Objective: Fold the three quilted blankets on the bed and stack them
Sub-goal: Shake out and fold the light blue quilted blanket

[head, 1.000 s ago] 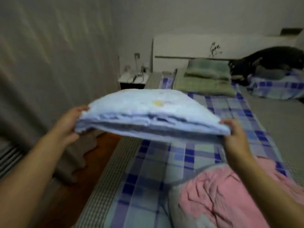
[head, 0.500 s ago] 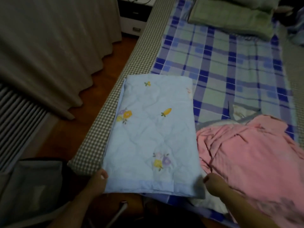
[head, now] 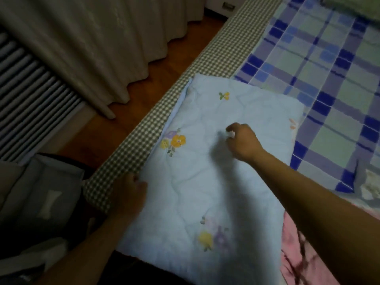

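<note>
bed [head: 207, 56], folded blue blanket [head: 205, 192], pink blanket [head: 298, 262]

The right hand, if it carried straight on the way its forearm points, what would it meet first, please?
Probably only more of the folded blue blanket under the right hand, then the checked bed edge; depth is unclear.

The right hand [head: 242, 142] is motion-blurred over the blue blanket [head: 216, 182]; a small pale bit shows at its curled fingers, too smeared to tell whether it is pinched fabric. The left hand [head: 131, 194] sits at the blanket's left edge, its fingertips hidden there. The blanket's near edge is in shadow, its folded layers unreadable. Right of the blanket, the pink blanket [head: 296, 262] is cut by the bottom edge and partly covered by the right forearm. Beyond the blanket, a green item [head: 355, 4] is cropped by the top edge.
</note>
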